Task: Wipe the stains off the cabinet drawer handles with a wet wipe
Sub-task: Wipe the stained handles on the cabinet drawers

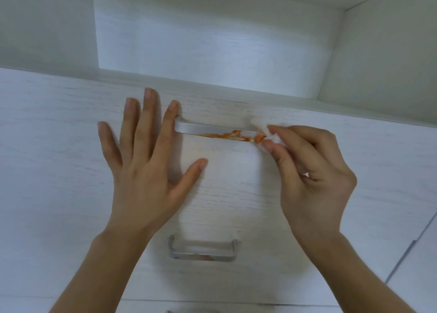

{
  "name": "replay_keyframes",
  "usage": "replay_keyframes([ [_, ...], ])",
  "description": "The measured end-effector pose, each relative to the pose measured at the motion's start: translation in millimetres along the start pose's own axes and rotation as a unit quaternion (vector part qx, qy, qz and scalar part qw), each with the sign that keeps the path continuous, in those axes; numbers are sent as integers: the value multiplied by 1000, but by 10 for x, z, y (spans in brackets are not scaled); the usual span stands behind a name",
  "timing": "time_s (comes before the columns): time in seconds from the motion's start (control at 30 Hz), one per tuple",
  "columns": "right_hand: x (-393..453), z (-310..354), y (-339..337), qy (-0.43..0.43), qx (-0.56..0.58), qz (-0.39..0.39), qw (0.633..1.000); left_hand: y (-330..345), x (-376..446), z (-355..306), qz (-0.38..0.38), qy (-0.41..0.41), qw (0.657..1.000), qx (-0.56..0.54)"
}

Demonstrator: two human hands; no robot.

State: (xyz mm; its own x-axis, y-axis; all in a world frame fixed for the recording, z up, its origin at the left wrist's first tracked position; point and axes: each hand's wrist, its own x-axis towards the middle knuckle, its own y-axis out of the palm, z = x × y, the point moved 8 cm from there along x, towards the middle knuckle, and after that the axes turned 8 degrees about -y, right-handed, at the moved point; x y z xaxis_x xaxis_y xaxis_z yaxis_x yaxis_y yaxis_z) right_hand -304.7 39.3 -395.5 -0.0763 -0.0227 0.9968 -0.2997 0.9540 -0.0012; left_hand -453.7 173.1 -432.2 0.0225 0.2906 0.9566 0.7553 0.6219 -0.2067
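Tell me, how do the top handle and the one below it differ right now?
The top handle carries a long orange smear along its right half; the lower handle shows only a small orange spot. The right hand presses a wipe against the top handle's right end, and the left hand lies flat beside its left end; nothing touches the lower handle. Both are silver bars on white drawer fronts.

Bare white woodgrain drawer front (59, 147) lies open at nine and three o'clock. The stained silver bar handle (212, 132) is flanked by the left hand (146, 168) and the right hand (312, 170). The open white shelf recess (212, 40) at twelve o'clock gives room.
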Motion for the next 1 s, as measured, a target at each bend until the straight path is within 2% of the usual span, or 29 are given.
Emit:
replay_keyframes([
  [0.17, -34, -37, -90, -9, 5, -1, 1000, 21, -5, -8, -34, 3, 999, 23],
  [0.27, -6, 76, -58, -53, 8, 7, 999, 23, -5, -2, -48, 4, 998, 27],
  [0.63, 112, 214, 76, -103, -59, 30, 993, 27, 5, -22, -48, -1, 999, 26],
  [0.83, 169, 279, 116, -83, -57, 41, 994, 30, 2, -28, -42, -4, 999, 25],
  [0.93, 142, 230, -68, -8, -35, 27, 999, 19, 4, -18, -37, -2, 999, 23],
  [1.0, 92, 225, -103, 27, -18, 48, 998, 13, 12, -15, -37, -1, 999, 22],
])
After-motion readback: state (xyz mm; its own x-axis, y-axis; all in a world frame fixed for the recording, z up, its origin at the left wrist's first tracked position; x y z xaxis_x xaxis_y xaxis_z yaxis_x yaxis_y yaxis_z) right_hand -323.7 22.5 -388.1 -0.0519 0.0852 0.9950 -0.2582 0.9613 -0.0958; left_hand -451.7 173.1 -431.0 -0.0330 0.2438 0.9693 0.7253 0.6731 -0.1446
